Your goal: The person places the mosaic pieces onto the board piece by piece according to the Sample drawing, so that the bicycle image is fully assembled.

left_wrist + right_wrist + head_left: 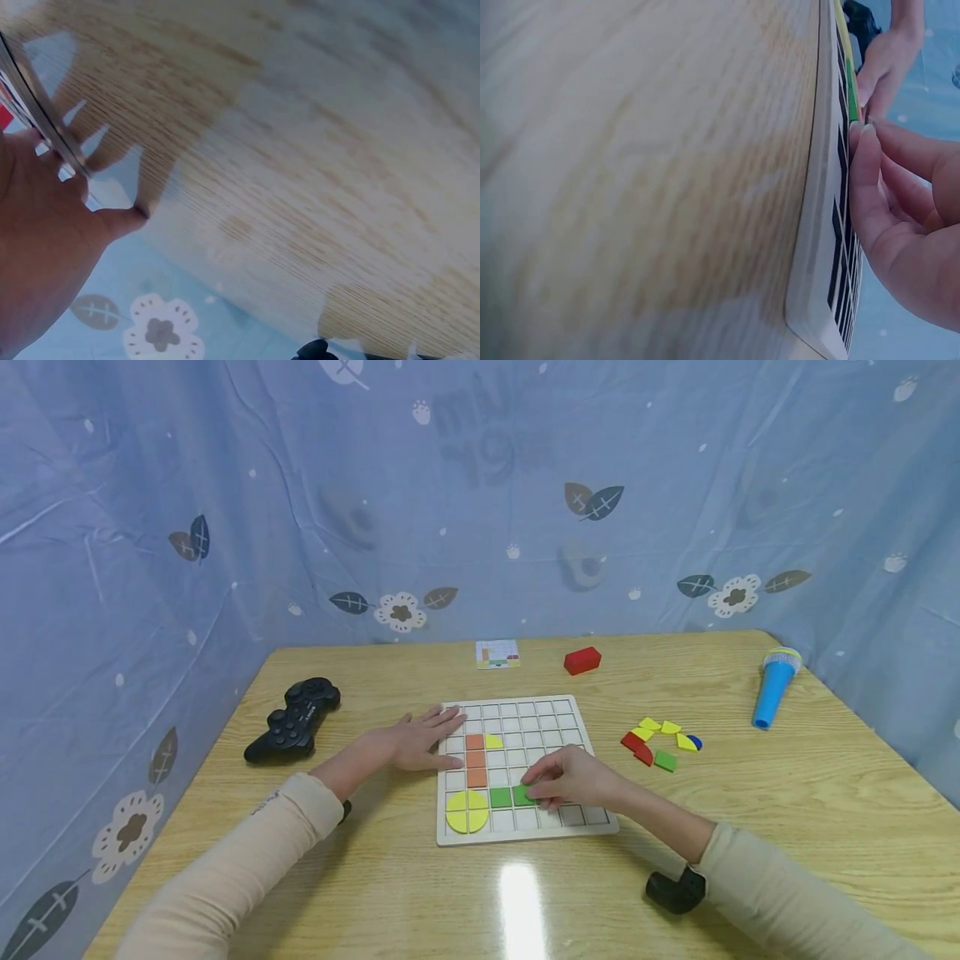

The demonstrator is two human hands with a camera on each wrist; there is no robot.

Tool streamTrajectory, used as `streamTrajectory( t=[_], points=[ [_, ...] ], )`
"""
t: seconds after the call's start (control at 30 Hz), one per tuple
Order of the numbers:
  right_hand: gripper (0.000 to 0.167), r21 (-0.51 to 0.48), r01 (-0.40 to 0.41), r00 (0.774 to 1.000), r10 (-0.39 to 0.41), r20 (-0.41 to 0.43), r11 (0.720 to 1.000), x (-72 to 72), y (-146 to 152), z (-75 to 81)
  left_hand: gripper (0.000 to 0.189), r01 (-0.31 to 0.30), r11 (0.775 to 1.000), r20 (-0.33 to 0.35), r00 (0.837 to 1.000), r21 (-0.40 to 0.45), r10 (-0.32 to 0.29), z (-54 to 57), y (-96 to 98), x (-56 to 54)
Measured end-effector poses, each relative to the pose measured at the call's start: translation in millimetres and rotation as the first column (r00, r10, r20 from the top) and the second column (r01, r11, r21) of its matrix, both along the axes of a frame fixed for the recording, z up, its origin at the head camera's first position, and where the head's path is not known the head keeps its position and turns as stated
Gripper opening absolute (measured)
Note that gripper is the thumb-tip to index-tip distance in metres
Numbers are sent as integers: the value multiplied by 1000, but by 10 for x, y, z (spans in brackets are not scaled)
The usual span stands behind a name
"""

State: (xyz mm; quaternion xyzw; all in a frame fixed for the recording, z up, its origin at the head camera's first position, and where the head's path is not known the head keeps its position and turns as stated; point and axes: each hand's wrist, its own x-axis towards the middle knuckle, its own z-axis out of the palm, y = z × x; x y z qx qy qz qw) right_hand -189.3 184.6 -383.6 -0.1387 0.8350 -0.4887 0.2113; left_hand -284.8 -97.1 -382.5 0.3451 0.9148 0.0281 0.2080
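A white grid board [525, 837] lies on the table. My left hand [422, 742] rests on its left edge with fingers spread; the left wrist view also shows this hand [52, 232] at the board's edge. With thumb and fingertips, my right hand [573, 779] pinches a green square tile [521, 796] low on the grid, partly covering it. Beside that tile lies another green square [500, 797]. Further left, yellow quarter-circle tiles [467, 812] form a full circle. Above them runs a column of orange squares [476, 759], with a yellow quarter-circle [492, 742] at its top right.
Loose red tiles [636, 742], yellow tiles [671, 727], a blue tile [695, 742] and a green square [665, 761] lie right of the board. Behind it are a pattern card [497, 654] and red block [582, 661]. A game controller [295, 721] and toy microphone [776, 687] flank them.
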Motion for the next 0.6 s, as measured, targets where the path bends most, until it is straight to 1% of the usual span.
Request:
streamTrajectory(
  t=[0.1,0.2,0.27,0.37,0.5,0.6],
  points=[
    [19,21,4,1000,-4,-23,1000,-12,-6,1,84,0,1000,4,1000,-4,0,16,14,9],
    [20,26,19,1000,-19,-17,999,-25,-8,5,85,-4,1000,11,1000,-2,4,26,16,12],
    [22,16,25,1000,-25,2,1000,-27,3,10,85,-4,1000,17,1000,6,4,30,14,14],
    [25,-4,11,999,-11,31,1000,-25,52,27,85,-2,1000,17,1000,7,2,13,5,5],
    [29,-44,-16,997,19,81,999,-27,177,45,87,1,1000,8,1000,11,-1,-24,-7,-16],
    [32,-69,-10,993,18,113,998,-31,295,43,88,-3,1000,6,1000,14,3,-39,-12,-29]
  ],
)
